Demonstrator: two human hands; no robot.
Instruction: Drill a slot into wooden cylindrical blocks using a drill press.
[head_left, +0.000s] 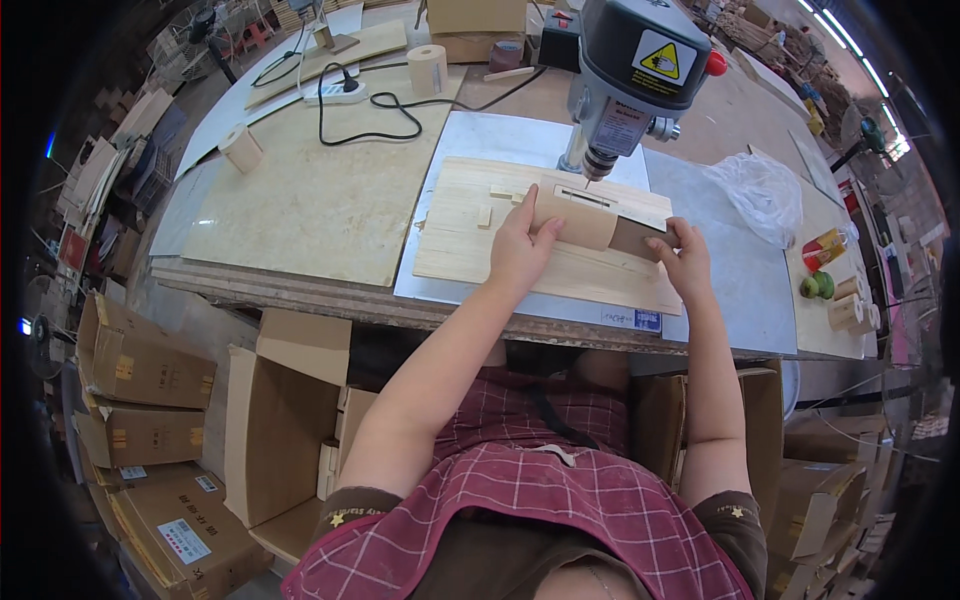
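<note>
Under the drill press (640, 80) lies a small light-wood box-like piece (582, 224) with a narrow slot along its far side and a dark brown panel (630, 236) at its right part. My left hand (522, 245) grips its left end, thumb on top and fingers along the far edge. At the right end, my right hand (684, 256) closes on the dark panel with thumb and fingers. The drill chuck and its thin bit (598, 165) stand just above the slot's far side; whether the bit touches the wood I cannot tell. A pale wooden board (460, 245) lies beneath.
Small wood offcuts (484, 216) lie on the board, left of my left hand. A power strip (338, 92) with a black cord and wooden blocks (428, 70) sit at the far left. To the right are a plastic bag (755, 195) and green fruit (817, 286). Cardboard boxes (160, 375) flank me.
</note>
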